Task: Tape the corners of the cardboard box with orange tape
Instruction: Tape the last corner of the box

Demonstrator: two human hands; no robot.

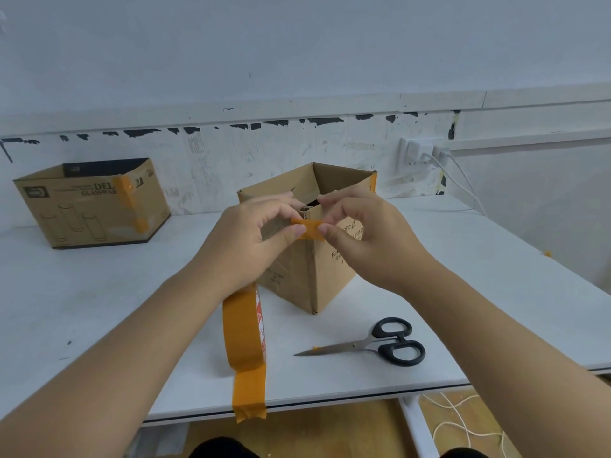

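An open cardboard box (pixel 334 279) stands upright mid-table, one vertical corner facing me. A short piece of orange tape (pixel 309 228) lies across the top of that near corner. My left hand (pixel 254 233) pinches its left end and my right hand (pixel 367 233) pinches its right end. The orange tape roll (pixel 243 332) hangs around my left wrist, with a loose tail dangling past the table's front edge. An orange strip (pixel 373 181) covers the box's far right corner.
Black-handled scissors (pixel 380 343) lie shut on the white table (pixel 99 309), right of the roll. A second printed cardboard box (pixel 89 206) with orange tape on its corner sits back left. A wall socket with a white cable (pixel 420 153) is at back right.
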